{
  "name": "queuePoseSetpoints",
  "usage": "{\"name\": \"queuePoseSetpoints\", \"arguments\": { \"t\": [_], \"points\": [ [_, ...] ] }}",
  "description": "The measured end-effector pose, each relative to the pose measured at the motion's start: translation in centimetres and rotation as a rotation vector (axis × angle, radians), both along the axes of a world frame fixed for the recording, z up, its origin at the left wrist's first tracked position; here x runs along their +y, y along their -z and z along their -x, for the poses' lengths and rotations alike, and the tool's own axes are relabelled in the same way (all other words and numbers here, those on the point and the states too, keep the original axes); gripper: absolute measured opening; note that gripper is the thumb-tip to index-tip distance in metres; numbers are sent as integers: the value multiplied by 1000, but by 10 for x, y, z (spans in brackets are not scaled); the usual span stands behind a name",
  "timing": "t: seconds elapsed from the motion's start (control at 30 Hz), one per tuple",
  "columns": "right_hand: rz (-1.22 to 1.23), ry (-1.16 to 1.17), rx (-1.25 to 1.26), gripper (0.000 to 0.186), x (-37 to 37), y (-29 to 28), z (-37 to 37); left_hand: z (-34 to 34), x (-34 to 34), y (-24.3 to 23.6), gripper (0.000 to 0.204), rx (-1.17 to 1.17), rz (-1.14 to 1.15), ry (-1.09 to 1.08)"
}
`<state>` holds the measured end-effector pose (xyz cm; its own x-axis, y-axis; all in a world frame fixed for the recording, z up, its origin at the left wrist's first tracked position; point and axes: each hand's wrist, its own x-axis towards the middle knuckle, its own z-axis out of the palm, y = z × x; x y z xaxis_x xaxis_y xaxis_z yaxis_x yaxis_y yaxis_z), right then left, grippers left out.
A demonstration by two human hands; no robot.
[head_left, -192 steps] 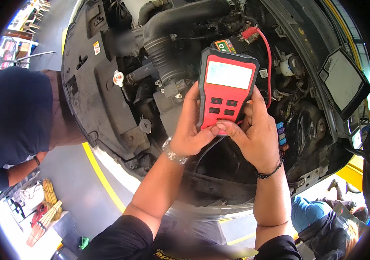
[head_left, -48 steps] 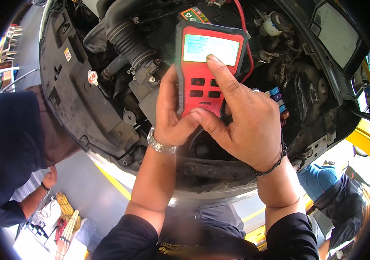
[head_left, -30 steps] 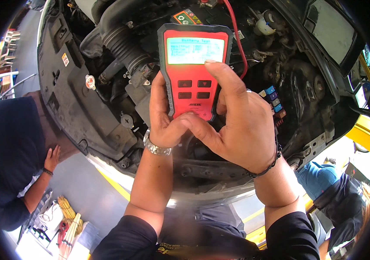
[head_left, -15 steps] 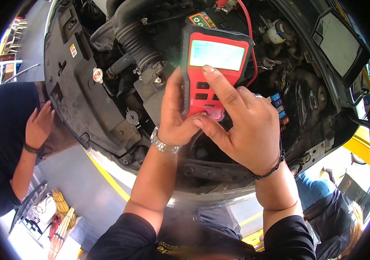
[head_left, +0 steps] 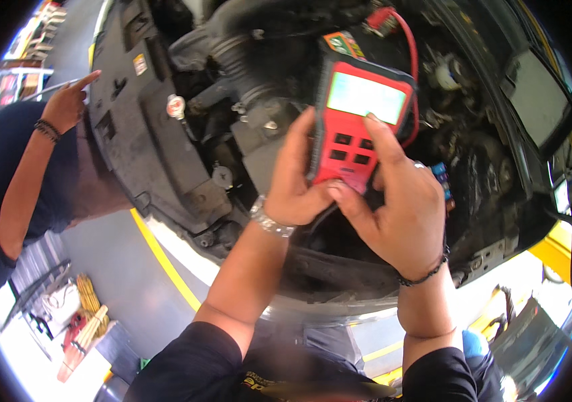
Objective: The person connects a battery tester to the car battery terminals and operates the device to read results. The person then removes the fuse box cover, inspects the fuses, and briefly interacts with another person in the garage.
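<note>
A red and black handheld battery tester with a lit screen and dark square buttons is held over the open engine bay. My left hand grips it from the left, its thumb across the lower end. My right hand has its index finger stretched out, the tip at the lower edge of the screen. Its thumb points to the tester's bottom end, close to my left thumb. The other right fingers are mostly hidden. Behind the tester, a red cable runs from a red clamp.
A ribbed black air intake hose and a radiator cap lie left of the tester. Another person's hand points over the car's front edge. Coloured fuses sit beside my right hand. Tools and cables fill a cart at lower left.
The view has shifted, so the tester and both hands appear farther right. The other person's hand has risen and now points with one finger. My hold on the tester looks the same.
</note>
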<state>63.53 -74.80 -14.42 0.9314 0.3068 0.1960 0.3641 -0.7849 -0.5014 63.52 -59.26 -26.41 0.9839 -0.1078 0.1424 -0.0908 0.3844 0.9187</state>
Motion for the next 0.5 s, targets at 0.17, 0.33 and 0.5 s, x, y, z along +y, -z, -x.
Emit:
{"name": "queuePoseSetpoints", "arguments": {
  "t": [0.17,0.33,0.5],
  "points": [
    [-98,66,28,75,2,2,4,-8,3,1,97,-159,-30,3],
    [-251,88,50,75,2,12,6,-9,7,-3,93,-200,-140,2],
    [-222,40,20,69,1,13,5,-11,7,-5,91,-228,-132,-8]
  ]
}}
